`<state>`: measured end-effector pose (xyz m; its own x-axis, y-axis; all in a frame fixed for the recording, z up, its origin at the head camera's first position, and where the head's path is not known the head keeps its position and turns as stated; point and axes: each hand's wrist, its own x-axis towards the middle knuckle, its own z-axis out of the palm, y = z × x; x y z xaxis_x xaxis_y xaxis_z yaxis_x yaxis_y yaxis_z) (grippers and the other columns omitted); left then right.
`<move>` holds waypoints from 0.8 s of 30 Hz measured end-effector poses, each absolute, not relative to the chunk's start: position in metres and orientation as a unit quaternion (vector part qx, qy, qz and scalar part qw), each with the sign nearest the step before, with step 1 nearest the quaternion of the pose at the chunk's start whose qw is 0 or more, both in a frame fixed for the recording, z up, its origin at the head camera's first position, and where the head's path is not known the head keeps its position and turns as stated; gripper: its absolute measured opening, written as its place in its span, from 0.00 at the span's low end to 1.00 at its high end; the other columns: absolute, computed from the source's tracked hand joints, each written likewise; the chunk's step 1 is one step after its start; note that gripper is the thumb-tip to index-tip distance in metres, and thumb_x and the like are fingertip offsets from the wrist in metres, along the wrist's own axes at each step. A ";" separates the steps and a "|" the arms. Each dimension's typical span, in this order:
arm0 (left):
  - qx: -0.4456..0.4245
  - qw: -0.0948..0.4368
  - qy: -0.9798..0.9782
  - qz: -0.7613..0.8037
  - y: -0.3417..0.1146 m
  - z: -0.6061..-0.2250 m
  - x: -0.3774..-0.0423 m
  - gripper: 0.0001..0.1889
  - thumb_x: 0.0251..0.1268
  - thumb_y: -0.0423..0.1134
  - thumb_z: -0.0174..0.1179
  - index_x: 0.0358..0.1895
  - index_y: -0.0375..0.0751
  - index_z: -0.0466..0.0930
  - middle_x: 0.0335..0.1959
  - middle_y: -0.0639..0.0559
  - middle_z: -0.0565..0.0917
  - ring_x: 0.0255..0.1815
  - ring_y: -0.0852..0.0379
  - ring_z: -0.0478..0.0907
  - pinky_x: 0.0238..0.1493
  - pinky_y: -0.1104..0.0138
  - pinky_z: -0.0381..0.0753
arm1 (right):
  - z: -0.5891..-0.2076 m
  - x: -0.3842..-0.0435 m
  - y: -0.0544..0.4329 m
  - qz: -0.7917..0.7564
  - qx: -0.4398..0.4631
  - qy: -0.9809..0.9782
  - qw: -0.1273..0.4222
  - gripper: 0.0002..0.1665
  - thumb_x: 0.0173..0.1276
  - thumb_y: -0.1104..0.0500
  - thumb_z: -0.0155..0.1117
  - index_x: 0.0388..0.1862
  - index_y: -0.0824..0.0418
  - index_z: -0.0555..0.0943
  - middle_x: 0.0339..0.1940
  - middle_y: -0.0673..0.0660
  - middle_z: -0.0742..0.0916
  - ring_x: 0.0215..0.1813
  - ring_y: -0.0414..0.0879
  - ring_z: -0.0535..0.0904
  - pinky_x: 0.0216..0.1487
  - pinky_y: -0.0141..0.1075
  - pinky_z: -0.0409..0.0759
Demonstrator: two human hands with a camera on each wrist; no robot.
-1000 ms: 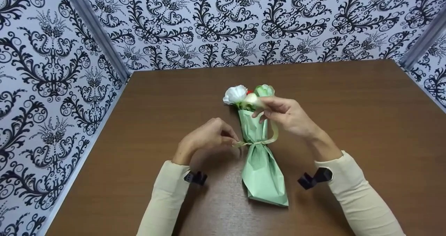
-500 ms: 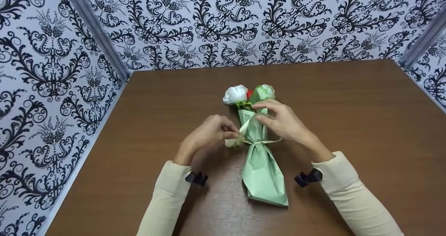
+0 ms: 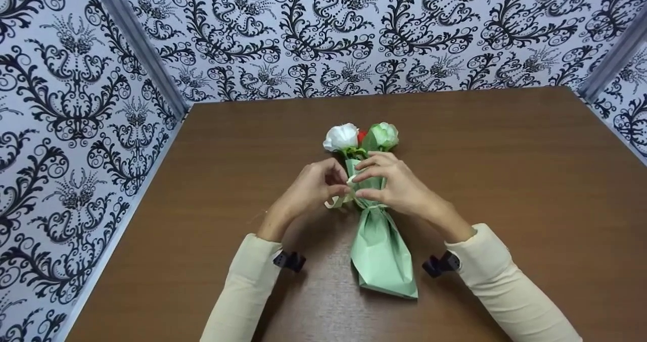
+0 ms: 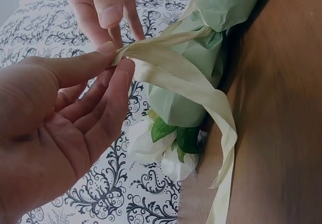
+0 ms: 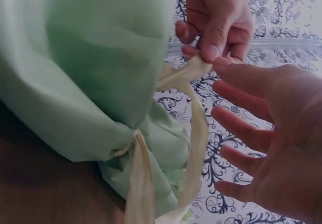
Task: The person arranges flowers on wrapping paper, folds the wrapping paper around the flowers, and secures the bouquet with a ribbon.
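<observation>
A bouquet wrapped in green paper (image 3: 384,256) lies on the table, with a white flower (image 3: 341,137), a pale green flower (image 3: 385,135) and a bit of red at its top. A cream ribbon (image 4: 221,118) is tied round its narrow waist, its ends loose. My left hand (image 3: 316,188) pinches the ribbon between thumb and fingertips, to the left of the wrap. Over the wrap, my right hand (image 3: 399,185) has its fingers spread, and its thumb tip meets the ribbon beside the left thumb in the right wrist view. The hands partly cover the ribbon in the head view.
The brown wooden table (image 3: 505,180) extends around the bouquet on all sides. Patterned black-and-white panels (image 3: 333,39) stand along its back and sides. Dark wrist cameras (image 3: 289,261) sit at both cuffs.
My right hand has come down and leftward from above the wrap to beside the left hand, bringing the ribbon end across. The left hand has risen slightly. The bouquet stays in place.
</observation>
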<state>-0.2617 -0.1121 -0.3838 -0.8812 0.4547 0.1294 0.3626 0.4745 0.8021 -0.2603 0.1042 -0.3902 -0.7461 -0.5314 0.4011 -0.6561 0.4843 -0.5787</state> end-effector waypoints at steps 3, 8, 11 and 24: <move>0.236 0.050 0.848 0.471 -0.111 -0.385 -0.262 0.06 0.64 0.30 0.67 0.40 0.34 0.79 0.35 0.41 0.86 0.32 0.56 0.82 0.31 0.63 0.85 | -0.393 -0.259 0.101 0.369 0.345 -0.859 0.080 0.16 0.57 0.59 0.78 0.45 0.62 0.89 0.56 0.62 0.86 0.72 0.67 0.68 0.74 0.66 0.57; 0.223 0.056 0.831 0.506 -0.110 -0.385 -0.262 0.07 0.64 0.30 0.66 0.40 0.34 0.78 0.35 0.41 0.86 0.34 0.48 0.84 0.35 0.54 0.87 | -0.395 -0.259 0.098 0.382 0.339 -0.854 0.099 0.13 0.56 0.60 0.78 0.41 0.62 0.90 0.51 0.60 0.88 0.70 0.66 0.71 0.72 0.67 0.58; 0.213 0.060 0.823 0.523 -0.109 -0.386 -0.262 0.07 0.65 0.31 0.66 0.40 0.35 0.76 0.34 0.41 0.86 0.34 0.44 0.85 0.35 0.51 0.87 | -0.397 -0.260 0.097 0.389 0.340 -0.848 0.119 0.09 0.57 0.60 0.78 0.37 0.62 0.90 0.44 0.59 0.90 0.66 0.64 0.75 0.71 0.63 0.63; 0.210 0.077 0.893 0.390 -0.112 -0.398 -0.267 0.10 0.72 0.38 0.60 0.49 0.39 0.87 0.42 0.45 0.89 0.37 0.55 0.84 0.34 0.71 0.78 | -0.397 -0.262 0.100 0.415 0.305 -0.853 0.081 0.05 0.60 0.59 0.76 0.34 0.59 0.90 0.40 0.56 0.90 0.59 0.57 0.80 0.66 0.50 0.74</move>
